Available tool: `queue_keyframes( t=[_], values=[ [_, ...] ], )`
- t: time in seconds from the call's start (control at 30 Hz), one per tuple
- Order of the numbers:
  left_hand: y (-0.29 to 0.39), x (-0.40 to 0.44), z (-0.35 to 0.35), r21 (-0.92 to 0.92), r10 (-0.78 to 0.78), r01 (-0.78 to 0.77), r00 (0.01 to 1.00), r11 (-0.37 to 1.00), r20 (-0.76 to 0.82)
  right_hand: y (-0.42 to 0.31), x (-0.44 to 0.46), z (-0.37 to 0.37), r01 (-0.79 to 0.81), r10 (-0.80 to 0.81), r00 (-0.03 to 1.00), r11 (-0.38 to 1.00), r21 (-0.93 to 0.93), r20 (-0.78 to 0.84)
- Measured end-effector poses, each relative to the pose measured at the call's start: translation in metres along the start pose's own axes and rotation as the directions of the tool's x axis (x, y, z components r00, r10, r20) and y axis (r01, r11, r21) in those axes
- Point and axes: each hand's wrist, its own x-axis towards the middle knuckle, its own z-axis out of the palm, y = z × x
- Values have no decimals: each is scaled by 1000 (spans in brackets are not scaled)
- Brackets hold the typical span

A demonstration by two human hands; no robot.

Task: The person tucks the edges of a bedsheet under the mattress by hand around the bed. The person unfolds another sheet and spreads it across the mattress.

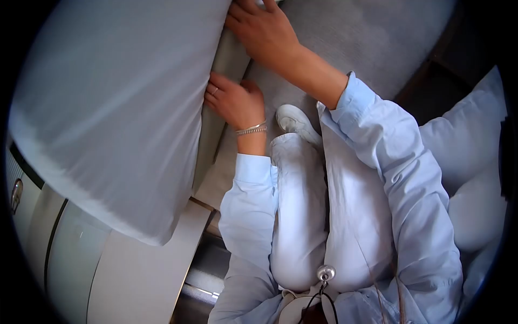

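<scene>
A mattress under a smooth pale sheet (pixel 118 102) fills the upper left, with creases fanning out from its right side. At that side edge is my left hand (pixel 237 102), wearing a ring and bracelets, its fingertips bent in against the sheet. Further up the same edge, my right hand (pixel 264 32) has its fingers at the sheet's border, partly cut off by the top of the view. The fingertips of both hands are hidden at the edge, so what they grip there is unclear. A light bed base (pixel 208 146) shows under the mattress.
Grey carpet (pixel 345 43) lies beyond my arms. White pillows (pixel 469 146) are at the right. A pale cabinet (pixel 140 264) stands at the lower left, beside a dark gap with a metallic strip. My white shoe (pixel 294 120) is on the floor near the bed.
</scene>
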Motion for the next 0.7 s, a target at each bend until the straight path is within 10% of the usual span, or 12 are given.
queue_keyframes(
  t=[0.13, 0.33, 0.7],
  values=[
    [17, -33, -36, -412, -71, 70, 997, 909, 13, 6, -6, 6, 88, -87, 996, 989, 118, -20],
    [65, -52, -43, -543, 269, -178, 959, 820, 92, 47, -24, 10, 284, -251, 959, 843, 458, -132],
    [64, -5, 11, -377, 292, -355, 932, 855, -217, 87, -77, 23, -3, 27, 992, 982, 189, -124]
  ],
)
